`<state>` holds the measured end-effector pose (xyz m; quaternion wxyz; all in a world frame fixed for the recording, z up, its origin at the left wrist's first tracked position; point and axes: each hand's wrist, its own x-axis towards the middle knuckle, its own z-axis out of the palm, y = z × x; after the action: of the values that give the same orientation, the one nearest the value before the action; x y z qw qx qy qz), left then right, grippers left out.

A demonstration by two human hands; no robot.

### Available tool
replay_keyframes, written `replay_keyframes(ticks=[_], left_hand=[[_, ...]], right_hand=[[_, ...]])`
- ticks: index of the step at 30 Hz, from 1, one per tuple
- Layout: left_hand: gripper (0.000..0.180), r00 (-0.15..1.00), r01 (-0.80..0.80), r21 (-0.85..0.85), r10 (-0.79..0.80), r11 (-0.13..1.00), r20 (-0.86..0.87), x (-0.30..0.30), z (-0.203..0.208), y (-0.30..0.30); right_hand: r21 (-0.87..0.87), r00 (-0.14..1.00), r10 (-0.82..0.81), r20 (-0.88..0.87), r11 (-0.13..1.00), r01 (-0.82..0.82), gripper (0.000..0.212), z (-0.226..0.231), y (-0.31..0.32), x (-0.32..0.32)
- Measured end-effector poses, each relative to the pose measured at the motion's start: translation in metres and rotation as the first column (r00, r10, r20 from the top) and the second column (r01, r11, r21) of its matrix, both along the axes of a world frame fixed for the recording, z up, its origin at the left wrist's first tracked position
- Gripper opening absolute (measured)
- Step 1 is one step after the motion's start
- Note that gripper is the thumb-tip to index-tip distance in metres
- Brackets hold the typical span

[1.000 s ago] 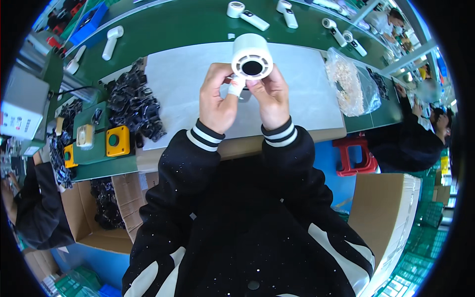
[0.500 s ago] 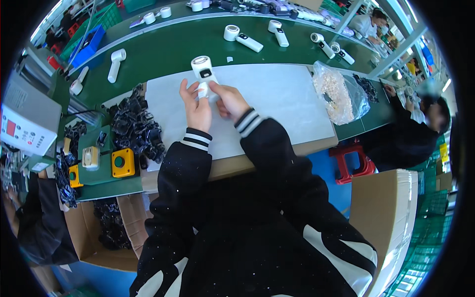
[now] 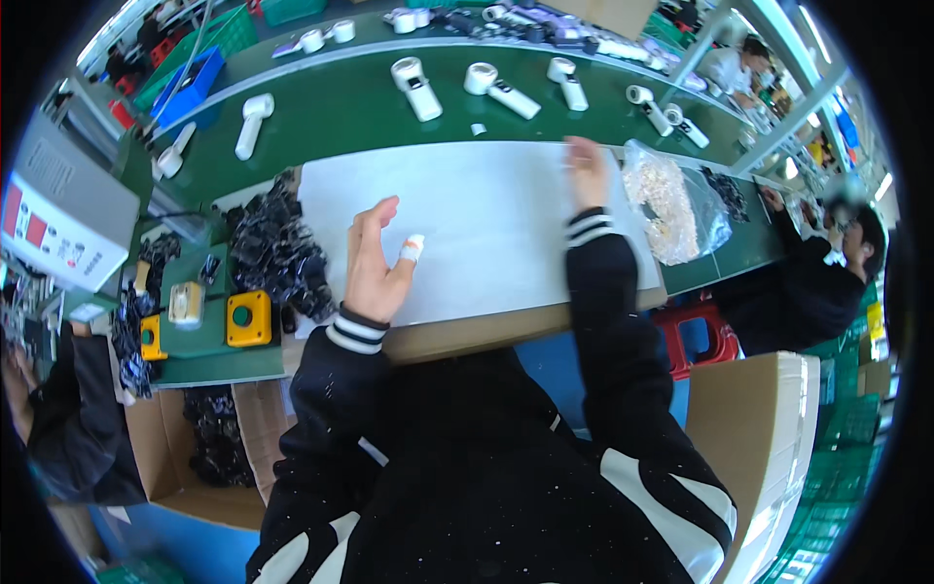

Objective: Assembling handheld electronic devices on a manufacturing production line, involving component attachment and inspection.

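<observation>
Above the left part of a white sheet (image 3: 477, 224) is my left hand (image 3: 375, 268), holding nothing, its fingers apart. A white wrapping with an orange mark (image 3: 413, 248) covers its thumb tip. My right hand (image 3: 587, 175) is over the sheet's far right, beside a clear plastic bag (image 3: 671, 209) of small pale pieces. Motion smears its fingers, so its grip is unclear. Beyond the sheet, a white handheld fan (image 3: 418, 92) lies on the green table, with a second white handheld fan (image 3: 501, 91) to its right.
Black small parts (image 3: 277, 248) are piled left of the sheet, next to a yellow button box (image 3: 248, 318) and a grey machine (image 3: 73, 200). Cardboard boxes flank me, one a tall carton (image 3: 744, 438). A co-worker (image 3: 817, 277) sits at right near a red stool (image 3: 696, 336).
The white handheld fan has left my hands and lies on the green table at the back. My hands have parted: the left drew nearer to me, the right swung right towards the bag.
</observation>
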<state>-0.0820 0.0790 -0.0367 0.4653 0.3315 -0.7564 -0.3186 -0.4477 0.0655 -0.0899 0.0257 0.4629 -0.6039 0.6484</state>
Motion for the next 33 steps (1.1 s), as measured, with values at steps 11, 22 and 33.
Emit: replay_keyframes(ticks=[11,22,33], left_hand=[[0.032,0.921,-0.146,0.274,0.029,0.951,0.388,0.119,0.006,0.054],[0.041,0.805,-0.408,-0.253,0.477,0.877,0.354,0.100,-0.022,0.058],[0.036,0.791,-0.401,-0.258,0.475,0.879,0.386,0.099,-0.024,0.050]], right_hand=[[0.748,0.928,-0.161,-0.336,0.553,0.366,0.018,0.001,0.149,-0.174],[0.772,0.923,-0.120,-0.366,0.515,0.373,0.013,-0.002,0.140,-0.166],[0.686,0.916,-0.186,-0.356,0.614,0.392,0.012,-0.008,0.142,-0.160]])
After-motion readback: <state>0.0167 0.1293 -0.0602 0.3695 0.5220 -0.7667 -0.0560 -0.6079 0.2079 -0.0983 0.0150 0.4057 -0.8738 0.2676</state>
